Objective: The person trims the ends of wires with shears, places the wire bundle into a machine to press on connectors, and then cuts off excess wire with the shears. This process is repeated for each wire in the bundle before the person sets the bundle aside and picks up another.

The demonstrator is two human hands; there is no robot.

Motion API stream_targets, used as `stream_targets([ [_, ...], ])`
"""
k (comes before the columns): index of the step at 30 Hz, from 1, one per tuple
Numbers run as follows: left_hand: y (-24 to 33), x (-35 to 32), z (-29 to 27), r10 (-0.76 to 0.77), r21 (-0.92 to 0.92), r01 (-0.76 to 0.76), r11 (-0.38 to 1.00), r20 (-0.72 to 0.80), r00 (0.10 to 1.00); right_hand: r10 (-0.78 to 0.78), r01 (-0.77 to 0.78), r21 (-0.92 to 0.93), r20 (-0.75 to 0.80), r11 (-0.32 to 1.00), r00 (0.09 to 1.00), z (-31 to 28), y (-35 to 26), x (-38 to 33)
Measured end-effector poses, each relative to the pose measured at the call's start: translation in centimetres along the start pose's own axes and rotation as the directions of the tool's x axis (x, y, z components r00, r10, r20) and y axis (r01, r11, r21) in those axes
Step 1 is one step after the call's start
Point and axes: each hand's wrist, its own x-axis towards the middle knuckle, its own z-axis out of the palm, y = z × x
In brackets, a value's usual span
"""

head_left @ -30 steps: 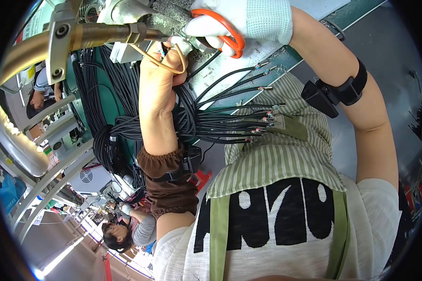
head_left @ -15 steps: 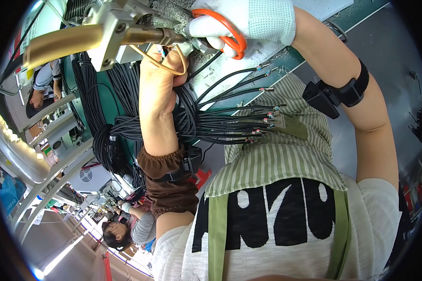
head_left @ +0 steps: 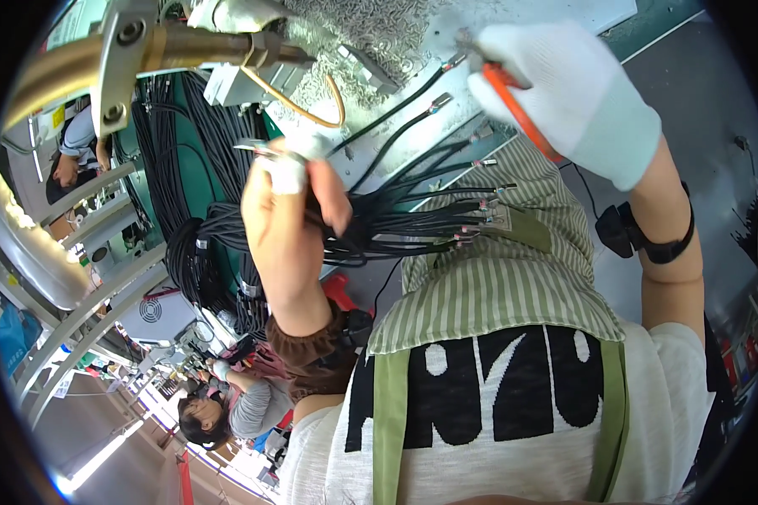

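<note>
My left hand [head_left: 290, 219], bare with white covers on some fingertips, is raised in front of the black cable bundle. Its fingers pinch a small, thin metallic piece [head_left: 253, 146], too blurred to name. My right hand [head_left: 568, 97], in a white knitted glove, is closed round an orange-handled hand tool [head_left: 522, 114]. The dark jaws of that tool lie close to the metal tip of one black cable [head_left: 434, 80]; whether they touch it I cannot tell. Several more black cables [head_left: 396, 225] fan out toward my apron, their ends stripped to metal and coloured parts.
Silvery scraps [head_left: 370, 29] cover the bench beside a small metal block [head_left: 366, 67]. A brass-coloured machine nozzle [head_left: 219, 48] and a bent yellow tube [head_left: 335, 101] reach in from the upper left. Coiled black cables [head_left: 195, 265] lie on the green surface. A co-worker [head_left: 206, 417] sits at lower left.
My hands have parted from beneath the nozzle. The right one has moved right and toward me with the orange-handled tool; the left one has come down slightly toward me.
</note>
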Motion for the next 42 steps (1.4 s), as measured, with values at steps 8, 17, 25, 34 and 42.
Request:
stream_targets([
  [8,2.7,-0.9,3.5,-0.289,0.322,0.169,0.932,0.372,0.882,-0.508,0.510,0.023,-0.061,0.860,0.859,2.4,-0.6,0.4],
  [17,0.7,-0.9,4.4,0.285,0.510,-0.227,0.830,-0.038,0.958,-0.111,0.244,0.208,-0.501,0.947,0.859,7.2,-1.0,-1.6],
  [25,0.4,-1.1,5.1,0.262,0.432,-0.215,0.876,-0.051,0.964,-0.370,0.354,-0.117,-0.383,0.928,0.846,8.2,-0.7,-2.8],
  [34,-0.5,-0.5,4.3,0.291,0.471,-0.230,0.852,-0.060,0.955,-0.196,0.245,0.503,-0.149,0.829,0.969,8.2,-0.8,-2.5],
  [42,-0.4,-0.5,4.4,0.255,0.439,-0.194,0.877,-0.083,0.964,-0.288,0.366,0.219,-0.319,0.904,0.903,8.6,-0.8,-2.6],
])
